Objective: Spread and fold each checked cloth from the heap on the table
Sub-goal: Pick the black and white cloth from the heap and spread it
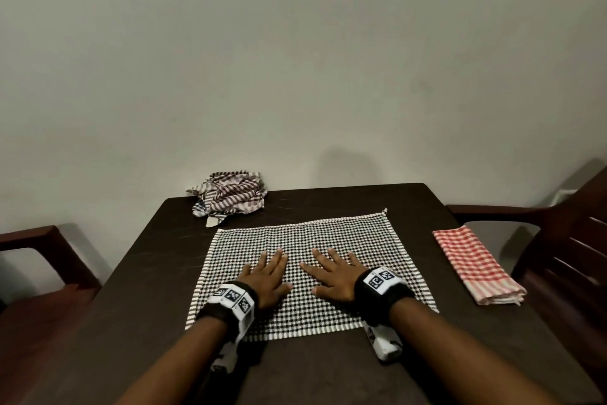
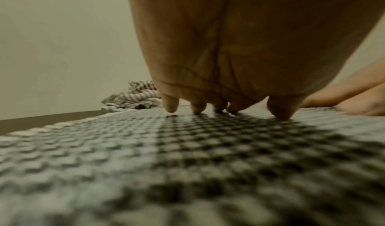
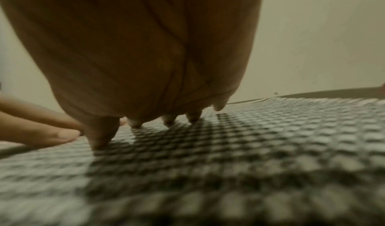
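A dark wooden chair (image 1: 39, 273) is seen at the far left, beside the dark desk (image 1: 147, 273). Beyond the left hand (image 1: 267, 276), toward the wall at the desk's far edge, a heap of crumpled cloths (image 1: 230, 196) with brown and grey stripes and checks is piled; the same heap (image 2: 135, 98) is caught in the left wrist view, past the little finger.

A black-and-white checked cloth (image 1: 328, 234) is spread flat on the desk, and both hands are laid on it side by side, near its middle. The left hand is placed palm down with fingers straight and slightly fanned; nothing is gripped. In the left wrist view its fingertips (image 2: 171, 107) are seen touching the weave of the cloth (image 2: 125, 147), and the other hand shows blurred at the right edge. A marked band (image 1: 233, 299) is worn on the left wrist.

Just to the right, the right hand (image 1: 335, 275) is likewise laid flat, fingers extended and spread, holding nothing. Its fingertips (image 3: 135, 124) are pressed onto the cloth (image 3: 270, 139) in the right wrist view, with the thumb of the left hand alongside. A similar band (image 1: 381, 280) is worn on this wrist.

Well to the right of the right hand, a red-and-white checked cloth (image 1: 476, 266) is lying folded into a long stack near the desk's edge. A second dark chair (image 1: 565, 240) is seen beyond it.
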